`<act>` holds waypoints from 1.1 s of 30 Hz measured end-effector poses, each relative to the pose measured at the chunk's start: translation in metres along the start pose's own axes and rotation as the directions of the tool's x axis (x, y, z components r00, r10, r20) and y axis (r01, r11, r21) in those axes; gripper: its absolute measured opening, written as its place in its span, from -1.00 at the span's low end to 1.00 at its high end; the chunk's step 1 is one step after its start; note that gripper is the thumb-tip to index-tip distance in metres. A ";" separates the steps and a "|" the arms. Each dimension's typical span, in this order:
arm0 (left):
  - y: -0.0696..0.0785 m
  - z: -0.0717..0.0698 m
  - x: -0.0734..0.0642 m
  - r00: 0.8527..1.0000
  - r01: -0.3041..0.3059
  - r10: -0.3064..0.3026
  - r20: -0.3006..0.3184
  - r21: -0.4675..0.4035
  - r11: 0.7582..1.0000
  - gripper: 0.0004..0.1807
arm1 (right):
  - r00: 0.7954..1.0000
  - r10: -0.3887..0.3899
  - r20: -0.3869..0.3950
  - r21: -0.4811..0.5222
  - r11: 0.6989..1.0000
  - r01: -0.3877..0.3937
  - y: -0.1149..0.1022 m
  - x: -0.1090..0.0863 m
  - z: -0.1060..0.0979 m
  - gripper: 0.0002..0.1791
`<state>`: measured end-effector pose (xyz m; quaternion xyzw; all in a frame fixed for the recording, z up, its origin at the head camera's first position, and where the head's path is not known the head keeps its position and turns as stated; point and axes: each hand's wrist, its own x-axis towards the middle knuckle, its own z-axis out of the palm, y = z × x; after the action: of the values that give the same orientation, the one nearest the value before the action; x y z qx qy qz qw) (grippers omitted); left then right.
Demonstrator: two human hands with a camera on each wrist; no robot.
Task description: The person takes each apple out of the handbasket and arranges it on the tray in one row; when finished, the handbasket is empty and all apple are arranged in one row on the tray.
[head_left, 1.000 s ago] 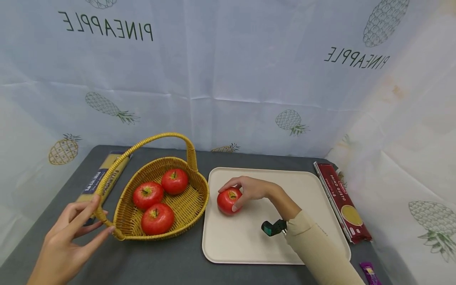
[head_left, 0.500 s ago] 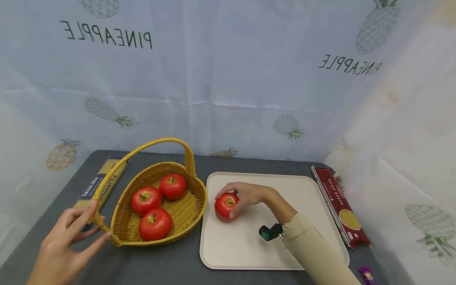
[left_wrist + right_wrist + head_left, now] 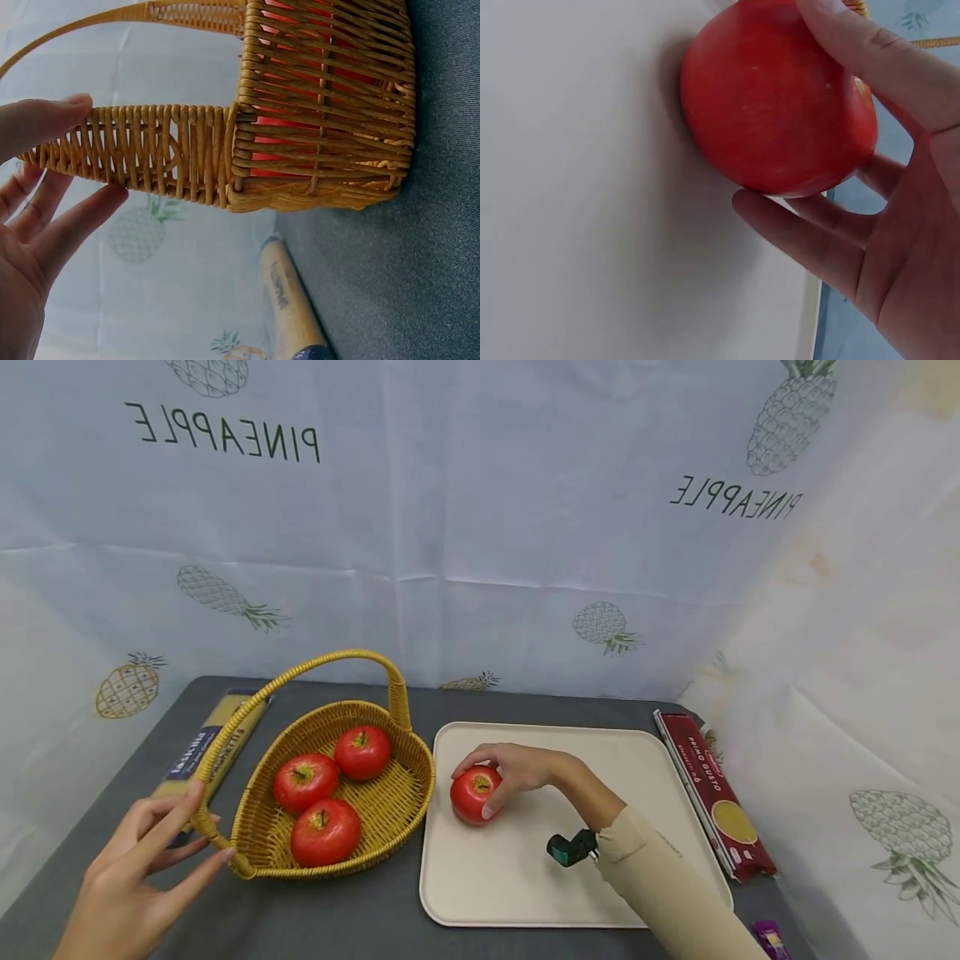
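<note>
In the head view a yellow wicker basket (image 3: 397, 806) stands on the left, holding several red apples, among them a front apple (image 3: 326, 833). My left hand (image 3: 123, 881) pinches the near end of its arched handle (image 3: 296, 672); thumb and fingers lie on either side of the wicker strip (image 3: 195, 154) in the left wrist view. On the beige tray (image 3: 487, 893), my right hand (image 3: 528, 768) holds another red apple (image 3: 468, 797) near the tray's left edge. The right wrist view shows thumb and fingers around this apple (image 3: 772, 105), its far side hidden.
Behind the basket's handle lies a spaghetti pack (image 3: 243, 727). A dark red pasta pack (image 3: 712, 793) lies along the tray's right edge, with a small purple wrapper (image 3: 771, 939) nearer the front. A pineapple-print curtain (image 3: 480, 527) hangs behind the grey table (image 3: 337, 918).
The head view has tilted slightly upward, so everything sits a little lower in it. Both hands keep their places on the basket handle and the apple.
</note>
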<state>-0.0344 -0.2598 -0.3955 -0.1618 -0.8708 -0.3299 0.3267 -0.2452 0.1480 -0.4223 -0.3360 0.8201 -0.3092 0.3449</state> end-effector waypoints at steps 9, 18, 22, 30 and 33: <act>0.003 -0.001 -0.001 0.999 0.034 -0.034 0.000 -0.014 0.999 -0.01 | 1.000 -0.022 -0.004 -0.048 0.999 0.021 -0.007 -0.005 -0.003 -0.22; 0.004 0.000 0.000 0.999 0.039 -0.039 -0.002 -0.013 0.999 -0.01 | 0.998 -0.056 -0.042 -0.168 0.985 0.048 -0.027 -0.018 -0.027 -0.12; 0.003 0.001 -0.002 0.999 0.049 -0.049 -0.002 -0.016 0.999 -0.01 | 0.997 -0.064 -0.046 -0.209 0.977 0.053 -0.042 -0.024 -0.037 -0.12; 0.002 0.001 0.001 1.000 -0.001 0.001 0.003 0.017 1.000 0.02 | 0.992 -0.123 -0.037 -0.264 0.958 0.109 -0.069 -0.025 -0.047 -0.14; 0.001 0.000 0.000 1.000 0.000 0.000 0.004 0.013 1.000 0.03 | 0.988 -0.153 -0.024 -0.275 0.951 0.141 -0.080 -0.021 -0.050 -0.13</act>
<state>-0.0335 -0.2587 -0.3951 -0.1606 -0.8735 -0.3239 0.3261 -0.2451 0.1309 -0.3272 -0.4334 0.8351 -0.2256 0.2528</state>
